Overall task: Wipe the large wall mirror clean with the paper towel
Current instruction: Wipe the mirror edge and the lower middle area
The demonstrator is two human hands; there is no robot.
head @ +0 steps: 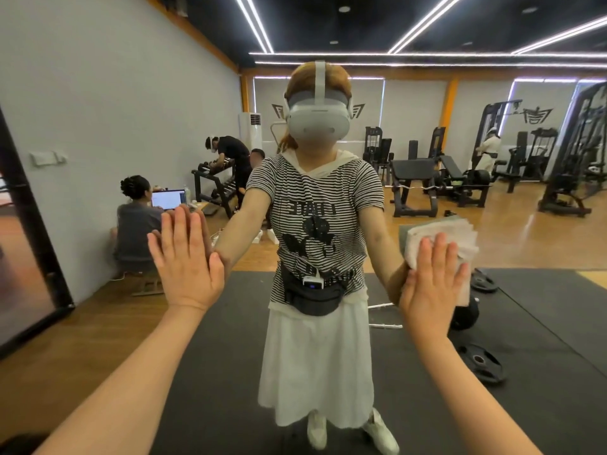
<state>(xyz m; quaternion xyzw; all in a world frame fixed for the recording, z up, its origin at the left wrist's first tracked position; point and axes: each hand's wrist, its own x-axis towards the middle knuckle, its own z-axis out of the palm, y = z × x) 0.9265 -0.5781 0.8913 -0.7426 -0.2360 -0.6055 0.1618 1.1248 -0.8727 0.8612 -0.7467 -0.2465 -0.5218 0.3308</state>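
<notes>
I'm mid-wipe here, right hand (432,284) flat with straight fingers pressing the paper towel (450,238) against the mirror (427,133) on the right, left hand (184,261) bare and spread on the glass, so next I'd sweep the towel sideways under steady pressure.

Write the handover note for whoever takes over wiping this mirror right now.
Left hand: flat and bare against the wall mirror, fingers straight, holding nothing.
Right hand: fingers straight, pressing the folded paper towel flat onto the glass at about chest height.
Done: cannot tell how much has been wiped; no streaks or marks show.
Left: wipe the mirror with the towel, top to bottom.
</notes>
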